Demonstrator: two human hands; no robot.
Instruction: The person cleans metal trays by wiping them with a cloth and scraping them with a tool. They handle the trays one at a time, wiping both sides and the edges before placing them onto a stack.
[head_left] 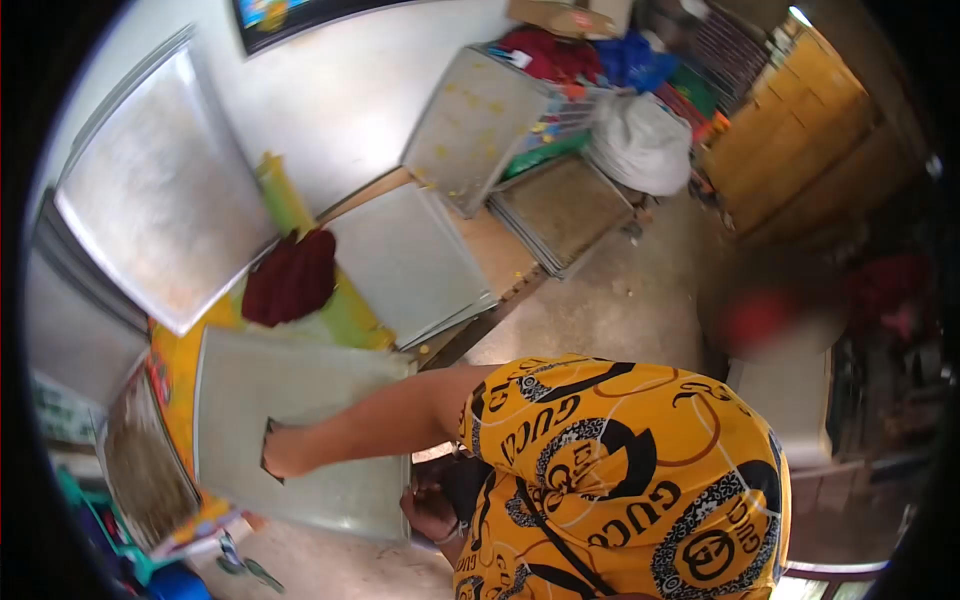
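Observation:
A pale metal tray lies in front of me, tilted in the view. My right hand, its arm stretched across the tray, presses down on the tray's surface. Black corners of a thin flat piece show around its fingers; I cannot make out the kind. Close to my body, my left hand is curled at the tray's near edge and seems to grip it. A dark red cloth lies beyond the tray, on a yellow-green covering.
Another metal sheet leans on the wall at the left. Flat trays and a darker stack lie on a low wooden surface. A white sack stands at the back. A blurred person is at the right.

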